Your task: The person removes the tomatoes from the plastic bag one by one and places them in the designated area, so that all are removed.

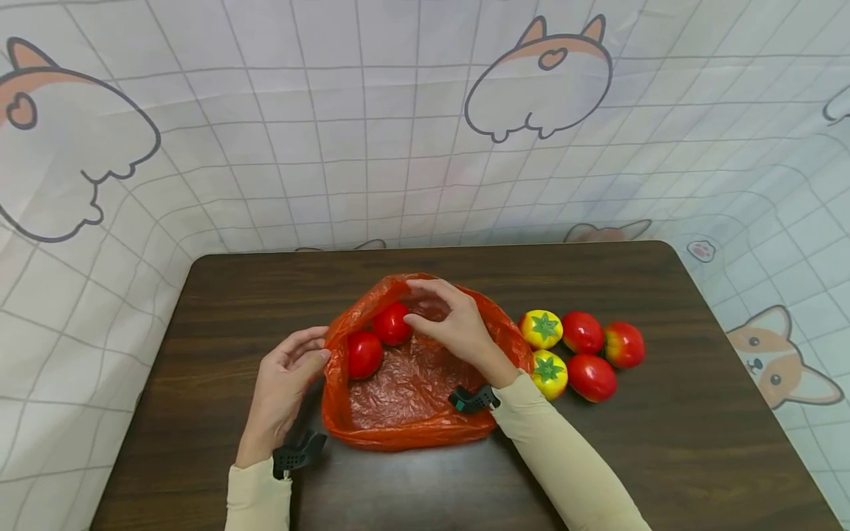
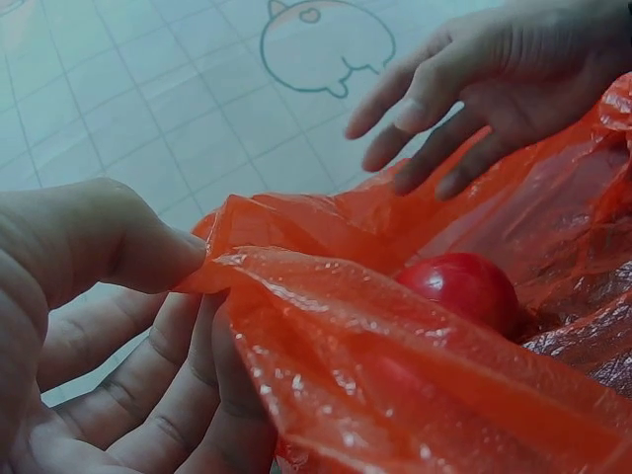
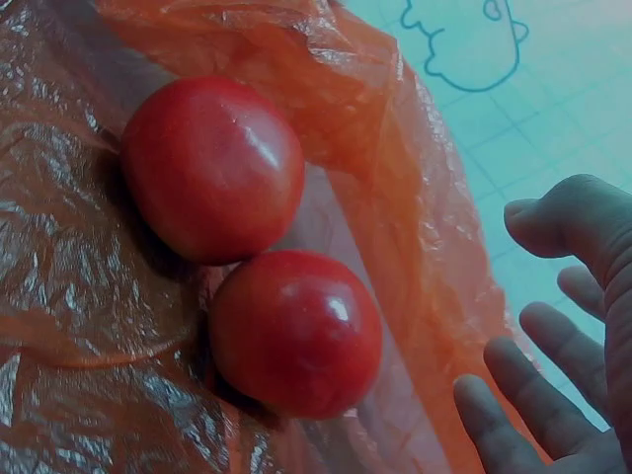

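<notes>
A thin red plastic bag [image 1: 415,435] lies open-mouthed on the dark wooden table. Two glossy red tomatoes [image 1: 365,355] rest side by side against its left inner wall; both also show in the right wrist view, the upper one [image 3: 212,170] touching the lower one [image 3: 296,334]. With thumb and fingers, my left hand [image 1: 284,380] pinches the bag's left rim, its plastic [image 2: 222,259] bunched under the thumb in the left wrist view. Over the bag's opening hovers my right hand [image 1: 458,328], fingers spread and holding nothing, its thumb close to the farther tomato [image 1: 392,324].
Right of the bag sit several more tomatoes: two yellow ones with green star tops, the farther [image 1: 541,329] and nearer [image 1: 548,375], beside red ones [image 1: 592,378]. A grid-patterned cloth wall [image 1: 392,162] with cartoon dogs stands behind the table [image 1: 677,442].
</notes>
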{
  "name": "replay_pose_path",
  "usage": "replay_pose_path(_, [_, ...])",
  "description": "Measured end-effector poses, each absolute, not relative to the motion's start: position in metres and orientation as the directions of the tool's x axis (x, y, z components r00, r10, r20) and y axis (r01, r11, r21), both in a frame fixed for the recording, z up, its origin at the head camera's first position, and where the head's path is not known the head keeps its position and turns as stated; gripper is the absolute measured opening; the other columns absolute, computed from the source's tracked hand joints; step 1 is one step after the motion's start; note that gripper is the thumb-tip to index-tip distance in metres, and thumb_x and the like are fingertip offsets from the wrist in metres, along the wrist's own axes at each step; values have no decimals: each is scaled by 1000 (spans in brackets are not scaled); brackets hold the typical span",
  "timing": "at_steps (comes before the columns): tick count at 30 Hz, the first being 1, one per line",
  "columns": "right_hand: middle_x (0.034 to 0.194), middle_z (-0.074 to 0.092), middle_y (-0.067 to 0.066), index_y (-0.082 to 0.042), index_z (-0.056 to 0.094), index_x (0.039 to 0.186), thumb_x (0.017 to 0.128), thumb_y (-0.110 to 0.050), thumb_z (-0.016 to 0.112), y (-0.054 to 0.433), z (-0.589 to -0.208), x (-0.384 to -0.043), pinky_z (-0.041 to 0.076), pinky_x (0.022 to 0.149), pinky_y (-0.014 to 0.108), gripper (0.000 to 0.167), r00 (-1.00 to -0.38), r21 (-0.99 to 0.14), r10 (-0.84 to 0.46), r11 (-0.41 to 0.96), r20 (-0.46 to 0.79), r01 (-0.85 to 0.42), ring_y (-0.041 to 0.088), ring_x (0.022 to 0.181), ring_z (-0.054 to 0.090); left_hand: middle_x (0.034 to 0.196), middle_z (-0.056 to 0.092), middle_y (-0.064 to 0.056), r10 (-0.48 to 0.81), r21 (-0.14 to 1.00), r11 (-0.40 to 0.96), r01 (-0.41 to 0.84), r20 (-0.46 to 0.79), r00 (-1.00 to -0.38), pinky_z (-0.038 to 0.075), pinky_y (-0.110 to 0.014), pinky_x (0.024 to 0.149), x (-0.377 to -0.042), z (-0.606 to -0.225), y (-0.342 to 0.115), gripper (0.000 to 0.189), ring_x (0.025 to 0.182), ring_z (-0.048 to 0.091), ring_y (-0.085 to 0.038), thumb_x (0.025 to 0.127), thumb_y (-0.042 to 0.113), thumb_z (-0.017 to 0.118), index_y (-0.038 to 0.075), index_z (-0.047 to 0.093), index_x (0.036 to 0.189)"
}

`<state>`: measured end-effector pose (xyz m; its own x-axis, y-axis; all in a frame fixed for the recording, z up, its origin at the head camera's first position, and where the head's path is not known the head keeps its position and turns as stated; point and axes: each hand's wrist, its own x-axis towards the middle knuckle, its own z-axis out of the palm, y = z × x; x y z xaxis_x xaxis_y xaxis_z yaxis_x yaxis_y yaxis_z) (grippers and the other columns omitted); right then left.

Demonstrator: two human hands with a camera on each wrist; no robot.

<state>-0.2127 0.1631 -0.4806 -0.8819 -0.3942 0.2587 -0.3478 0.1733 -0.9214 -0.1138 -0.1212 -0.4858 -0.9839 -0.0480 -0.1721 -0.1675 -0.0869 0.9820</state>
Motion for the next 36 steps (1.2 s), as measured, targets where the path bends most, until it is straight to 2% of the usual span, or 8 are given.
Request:
replay_pose_path(6, [141,65,3,-20,62,141,90,-20,82,158,-485,-216,55,110,48,54,-888,-913,-412,249,202,-323,25,127,65,114,67,3,-43,982,-98,-159,-164,-985,61,-22,92,-114,-486,-120,48,100,69,-8,97,19,73,3,57,140])
replay_pose_path(14, [146,62,0,-26,58,145,88,-24,84,152,-493,-220,53,113,47,63,-878,-884,-456,340,144,-322,25,131,63,113,66,2,-41,982,-102,-159,-164,-986,62,-22,91,-115,-486,-119,47,99,69,-7,97,16,73,3,57,140])
replay_pose_path(20, [152,57,2,-25,52,150,87,-21,85,150,-503,-223,50,116,46,71,-861,-919,-497,281,107,-276,27,136,60,112,66,2,-48,979,-112,-168,-174,-984,61,-22,91,-115,-485,-118,47,97,69,-7,97,15,73,4,57,140])
replay_pose_path(26, [154,54,7,-20,52,149,85,-14,85,149,-510,-226,47,119,48,72,-863,-954,-495,198,101,-225,31,139,57,112,66,2,-56,978,-108,-176,-183,-982,61,-23,91,-114,-486,-119,48,97,69,-8,97,17,74,5,57,141])
replay_pose_path(36, [159,47,7,-18,45,153,85,-8,84,145,-520,-231,47,118,48,79,-854,-972,-519,175,42,-154,32,141,54,110,66,3,-51,980,-131,-152,-160,-986,62,-22,90,-115,-487,-119,48,93,69,-5,97,11,72,4,56,141])
